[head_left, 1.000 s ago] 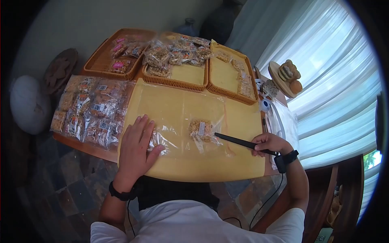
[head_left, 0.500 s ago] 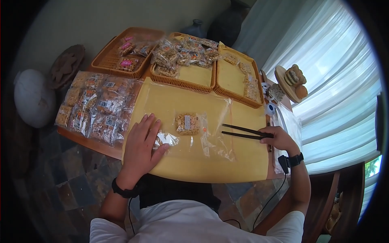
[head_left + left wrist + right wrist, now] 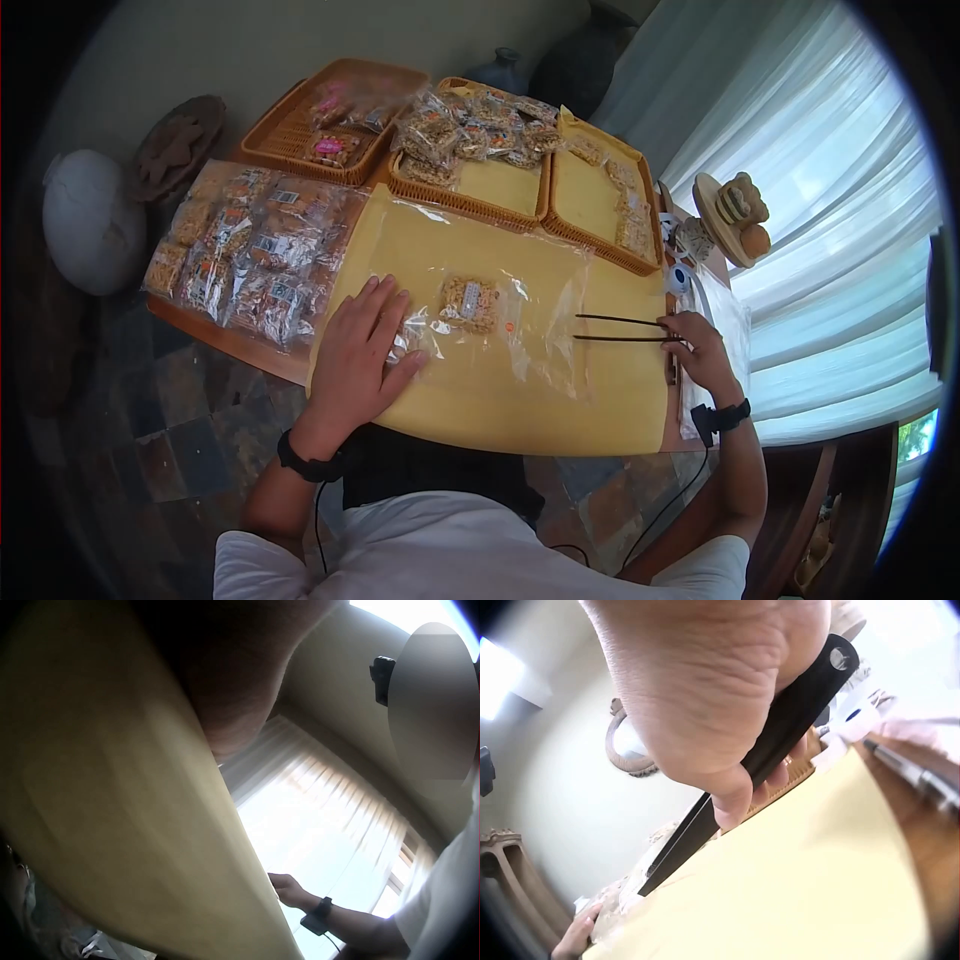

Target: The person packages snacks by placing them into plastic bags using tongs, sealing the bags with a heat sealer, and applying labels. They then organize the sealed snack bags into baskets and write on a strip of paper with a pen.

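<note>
My left hand (image 3: 358, 362) rests with straight fingers on the yellow sheet (image 3: 500, 420), over the left end of a clear plastic bag (image 3: 545, 290). A pale, lumpy snack block (image 3: 468, 304) with a small white label lies in the bag, right of those fingers. In my right hand (image 3: 702, 352) I grip black tongs (image 3: 799, 705) between thumb and fingers. Their two thin arms stand spread, tips pointing left at the bag's right edge, apart from the snack block. The left wrist view shows mostly the sheet's edge, with the left fingers hidden.
Wrapped snacks lie in rows (image 3: 245, 240) at the left. Along the back stand a left basket (image 3: 275, 135), a middle basket (image 3: 465, 205) and a right basket (image 3: 605, 250), all holding snacks. A white tape roll (image 3: 680, 280) and a pen (image 3: 915, 772) lie at the right.
The tongs have drawn back right, away from the snack block, and their arms have spread. The block now lies nearer my left hand, which stays down on the bag.
</note>
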`<act>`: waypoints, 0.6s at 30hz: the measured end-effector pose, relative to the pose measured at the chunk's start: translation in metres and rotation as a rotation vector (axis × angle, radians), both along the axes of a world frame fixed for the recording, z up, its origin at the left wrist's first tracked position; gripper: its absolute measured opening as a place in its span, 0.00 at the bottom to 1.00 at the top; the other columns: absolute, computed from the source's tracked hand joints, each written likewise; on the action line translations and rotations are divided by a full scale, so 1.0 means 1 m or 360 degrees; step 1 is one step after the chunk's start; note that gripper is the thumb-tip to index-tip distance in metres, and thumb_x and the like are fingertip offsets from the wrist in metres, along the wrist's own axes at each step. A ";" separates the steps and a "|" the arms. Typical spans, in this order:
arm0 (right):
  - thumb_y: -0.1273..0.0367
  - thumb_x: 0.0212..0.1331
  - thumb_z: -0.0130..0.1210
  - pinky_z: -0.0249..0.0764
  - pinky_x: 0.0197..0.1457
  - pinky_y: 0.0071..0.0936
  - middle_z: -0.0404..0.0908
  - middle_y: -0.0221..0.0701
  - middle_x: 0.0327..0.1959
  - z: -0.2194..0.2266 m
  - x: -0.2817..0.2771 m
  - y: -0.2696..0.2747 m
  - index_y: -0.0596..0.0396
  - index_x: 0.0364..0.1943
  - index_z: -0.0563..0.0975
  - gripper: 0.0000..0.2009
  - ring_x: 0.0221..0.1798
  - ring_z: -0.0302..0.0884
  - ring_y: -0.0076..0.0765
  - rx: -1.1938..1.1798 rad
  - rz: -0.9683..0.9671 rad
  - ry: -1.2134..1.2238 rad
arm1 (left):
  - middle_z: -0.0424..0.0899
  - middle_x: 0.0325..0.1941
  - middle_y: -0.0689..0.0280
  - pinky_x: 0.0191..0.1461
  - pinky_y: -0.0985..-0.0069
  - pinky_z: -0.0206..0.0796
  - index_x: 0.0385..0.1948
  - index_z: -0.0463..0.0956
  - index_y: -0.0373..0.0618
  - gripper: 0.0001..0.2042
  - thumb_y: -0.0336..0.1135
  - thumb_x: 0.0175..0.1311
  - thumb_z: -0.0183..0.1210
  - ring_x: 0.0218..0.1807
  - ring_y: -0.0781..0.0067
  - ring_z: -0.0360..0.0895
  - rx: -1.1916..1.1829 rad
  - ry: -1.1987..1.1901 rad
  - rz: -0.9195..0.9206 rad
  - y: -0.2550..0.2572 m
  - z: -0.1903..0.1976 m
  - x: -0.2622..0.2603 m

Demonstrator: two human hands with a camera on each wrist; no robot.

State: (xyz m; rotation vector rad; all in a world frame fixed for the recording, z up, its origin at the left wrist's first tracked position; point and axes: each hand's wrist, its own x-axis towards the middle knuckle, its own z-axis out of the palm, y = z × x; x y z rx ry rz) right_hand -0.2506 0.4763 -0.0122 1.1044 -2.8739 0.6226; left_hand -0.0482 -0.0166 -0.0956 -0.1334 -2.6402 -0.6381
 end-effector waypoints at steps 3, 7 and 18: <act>0.75 0.56 0.69 0.79 0.57 0.44 0.86 0.42 0.46 0.004 -0.004 0.003 0.58 0.57 0.84 0.21 0.50 0.84 0.52 0.0158 0.0002 0.0337 | 0.68 0.81 0.47 0.83 0.47 0.55 0.75 0.69 0.39 0.35 0.50 0.71 0.63 0.82 0.41 0.64 -0.0012 -0.0007 -0.0016 0.001 0.000 -0.001; 0.73 0.59 0.70 0.80 0.58 0.42 0.86 0.41 0.47 -0.009 -0.007 -0.013 0.56 0.58 0.84 0.21 0.53 0.84 0.52 0.0124 -0.0098 0.0175 | 0.68 0.81 0.47 0.83 0.47 0.55 0.75 0.69 0.38 0.35 0.50 0.72 0.63 0.82 0.41 0.64 0.0008 -0.0008 -0.0017 0.001 0.002 -0.002; 0.69 0.61 0.72 0.81 0.52 0.38 0.86 0.40 0.43 -0.021 0.006 -0.097 0.58 0.59 0.83 0.21 0.47 0.87 0.46 -0.0008 0.0243 -0.0262 | 0.65 0.83 0.48 0.83 0.46 0.54 0.77 0.68 0.40 0.34 0.49 0.73 0.61 0.84 0.41 0.61 -0.0058 -0.0032 -0.0005 0.002 -0.001 0.000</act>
